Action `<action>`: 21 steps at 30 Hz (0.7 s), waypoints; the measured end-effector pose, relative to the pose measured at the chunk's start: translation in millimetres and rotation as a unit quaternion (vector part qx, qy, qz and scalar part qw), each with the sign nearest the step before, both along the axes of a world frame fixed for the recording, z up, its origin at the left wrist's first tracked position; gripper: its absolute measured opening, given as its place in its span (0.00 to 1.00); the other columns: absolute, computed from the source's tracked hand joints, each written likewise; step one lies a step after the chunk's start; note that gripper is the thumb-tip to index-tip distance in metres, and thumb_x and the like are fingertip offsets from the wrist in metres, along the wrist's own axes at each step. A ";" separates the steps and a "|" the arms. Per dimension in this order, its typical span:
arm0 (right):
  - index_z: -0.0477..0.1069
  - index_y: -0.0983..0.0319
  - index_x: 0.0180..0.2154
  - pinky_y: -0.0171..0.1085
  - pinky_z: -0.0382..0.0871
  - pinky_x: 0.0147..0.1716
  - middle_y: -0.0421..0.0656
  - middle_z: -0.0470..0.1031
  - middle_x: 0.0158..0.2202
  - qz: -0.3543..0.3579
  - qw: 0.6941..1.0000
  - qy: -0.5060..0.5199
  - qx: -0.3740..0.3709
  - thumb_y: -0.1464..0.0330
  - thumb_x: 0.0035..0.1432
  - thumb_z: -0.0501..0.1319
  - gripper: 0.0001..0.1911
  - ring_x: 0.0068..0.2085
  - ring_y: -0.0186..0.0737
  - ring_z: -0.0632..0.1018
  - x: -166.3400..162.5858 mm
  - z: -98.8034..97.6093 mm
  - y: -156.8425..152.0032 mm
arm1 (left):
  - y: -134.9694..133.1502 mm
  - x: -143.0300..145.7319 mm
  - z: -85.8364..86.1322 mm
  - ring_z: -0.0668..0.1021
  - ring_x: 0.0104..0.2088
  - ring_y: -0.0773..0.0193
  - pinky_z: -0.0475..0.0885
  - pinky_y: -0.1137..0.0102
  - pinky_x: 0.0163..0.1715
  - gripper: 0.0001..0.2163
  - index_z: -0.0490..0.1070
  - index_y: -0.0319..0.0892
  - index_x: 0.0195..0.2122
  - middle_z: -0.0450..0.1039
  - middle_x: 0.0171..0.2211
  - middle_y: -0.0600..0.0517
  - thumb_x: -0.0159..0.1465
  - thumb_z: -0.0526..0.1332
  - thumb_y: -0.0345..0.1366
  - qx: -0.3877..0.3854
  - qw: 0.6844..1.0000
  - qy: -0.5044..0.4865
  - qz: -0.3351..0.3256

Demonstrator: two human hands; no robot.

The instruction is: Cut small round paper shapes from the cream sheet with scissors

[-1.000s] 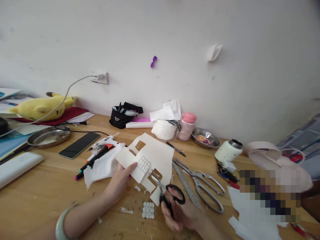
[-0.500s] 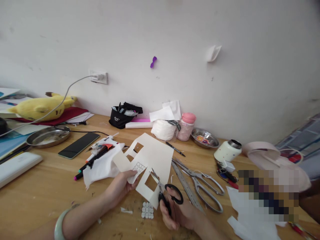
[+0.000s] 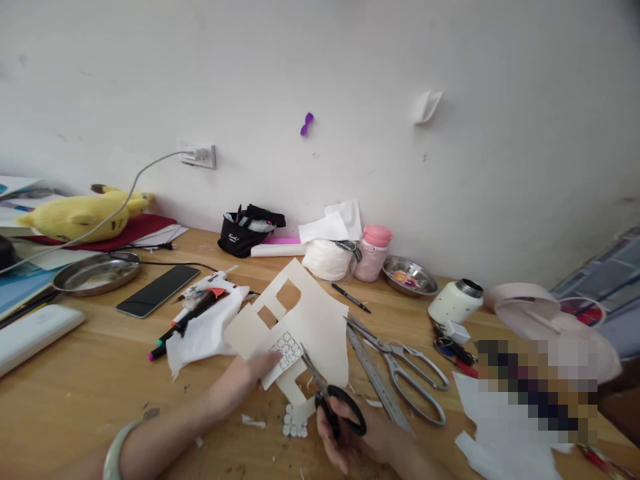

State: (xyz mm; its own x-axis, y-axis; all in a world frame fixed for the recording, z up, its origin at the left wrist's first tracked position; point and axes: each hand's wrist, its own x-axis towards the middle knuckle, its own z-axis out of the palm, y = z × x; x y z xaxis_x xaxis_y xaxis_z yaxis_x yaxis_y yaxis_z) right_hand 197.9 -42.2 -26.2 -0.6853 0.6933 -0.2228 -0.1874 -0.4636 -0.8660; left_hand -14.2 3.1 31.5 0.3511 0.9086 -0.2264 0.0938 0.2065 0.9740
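Note:
My left hand [image 3: 246, 377] pinches the lower left edge of a cream paper sheet [image 3: 315, 320] with square holes cut in it and a small grid of drawn circles [image 3: 287, 350]. The sheet is lifted a little above the wooden table [image 3: 75, 393]. My right hand [image 3: 353, 440] grips black-handled scissors [image 3: 330, 400], whose blades reach into the sheet's lower edge beside the grid. A small block of cut white circles [image 3: 295, 425] lies on the table just below the sheet.
Large metal scissors [image 3: 407, 363] and a steel ruler [image 3: 377, 383] lie to the right. Markers [image 3: 185, 323], a glue gun and white tissue sit left of the sheet, beyond them a phone [image 3: 157, 290] and metal tray [image 3: 95, 272]. Bottles, bowl and pouch line the wall.
The paper sheet has been turned and raised, its top now pointing further up. The scissors have shifted slightly down and left, with the blades deeper at the sheet's lower edge.

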 end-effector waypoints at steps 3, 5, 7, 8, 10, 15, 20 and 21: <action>0.62 0.66 0.25 0.26 0.49 0.10 0.38 0.66 0.13 -0.007 1.000 -0.016 0.017 0.44 0.47 0.54 0.28 0.13 0.27 0.64 1.9 -1.0 -0.1 | -0.2 -1.7 4.5 0.72 0.44 0.49 0.61 0.56 0.50 0.19 0.72 0.39 0.39 0.77 0.35 0.47 0.54 0.58 0.49 0.012 1.000 0.001 -0.013; 0.62 0.65 0.25 0.26 0.48 0.09 0.38 0.65 0.13 -0.008 0.999 -0.031 0.029 0.43 0.46 0.55 0.29 0.13 0.27 0.64 3.1 1.1 -0.2 | -0.3 -2.1 5.1 0.68 0.50 0.49 0.55 0.57 0.55 0.21 0.71 0.40 0.43 0.75 0.42 0.46 0.54 0.59 0.49 0.042 0.999 0.005 -0.019; 0.62 0.66 0.25 0.26 0.47 0.10 0.37 0.65 0.13 -0.011 0.998 -0.053 0.038 0.44 0.46 0.55 0.29 0.13 0.27 0.64 3.7 5.0 -0.7 | -0.3 -2.1 5.0 0.66 0.52 0.49 0.51 0.57 0.57 0.21 0.71 0.41 0.43 0.72 0.47 0.46 0.53 0.60 0.49 0.064 0.998 0.015 -0.022; 0.63 0.66 0.25 0.26 0.46 0.11 0.38 0.64 0.13 -0.013 0.997 -0.064 0.043 0.44 0.46 0.55 0.28 0.13 0.27 0.63 3.7 7.1 -1.0 | -0.3 -2.0 5.1 0.66 0.52 0.49 0.51 0.57 0.57 0.21 0.71 0.41 0.44 0.71 0.48 0.46 0.54 0.60 0.49 0.067 0.997 0.018 -0.024; 0.62 0.66 0.25 0.27 0.45 0.11 0.38 0.65 0.13 -0.013 0.995 -0.084 0.053 0.45 0.47 0.55 0.28 0.13 0.26 0.62 3.4 10.3 -1.6 | -0.5 -1.9 5.6 0.68 0.51 0.49 0.52 0.56 0.57 0.21 0.70 0.41 0.45 0.70 0.49 0.47 0.54 0.59 0.49 0.055 0.998 0.012 -0.030; 0.62 0.66 0.24 0.27 0.46 0.11 0.38 0.64 0.13 -0.011 0.994 -0.086 0.067 0.43 0.46 0.54 0.29 0.13 0.26 0.63 2.4 11.1 -1.9 | -1.6 -2.0 5.2 0.69 0.50 0.47 0.55 0.54 0.55 0.23 0.69 0.40 0.47 0.73 0.45 0.45 0.54 0.59 0.48 0.008 0.999 -0.009 -0.032; 0.62 0.66 0.24 0.26 0.47 0.12 0.38 0.65 0.13 -0.001 0.993 -0.098 0.071 0.44 0.47 0.54 0.29 0.13 0.26 0.64 1.6 15.7 -2.3 | -2.1 -0.9 2.6 0.65 0.54 0.49 0.56 0.55 0.55 0.22 0.69 0.40 0.47 0.74 0.44 0.46 0.55 0.59 0.47 0.000 0.998 -0.046 -0.037; 0.62 0.66 0.24 0.26 0.48 0.12 0.38 0.65 0.14 0.000 0.993 -0.097 0.072 0.44 0.47 0.54 0.29 0.14 0.26 0.64 1.4 17.3 -2.4 | -2.1 -0.5 2.5 0.64 0.55 0.49 0.56 0.56 0.55 0.22 0.68 0.41 0.48 0.73 0.46 0.46 0.55 0.59 0.47 0.005 0.998 -0.046 -0.033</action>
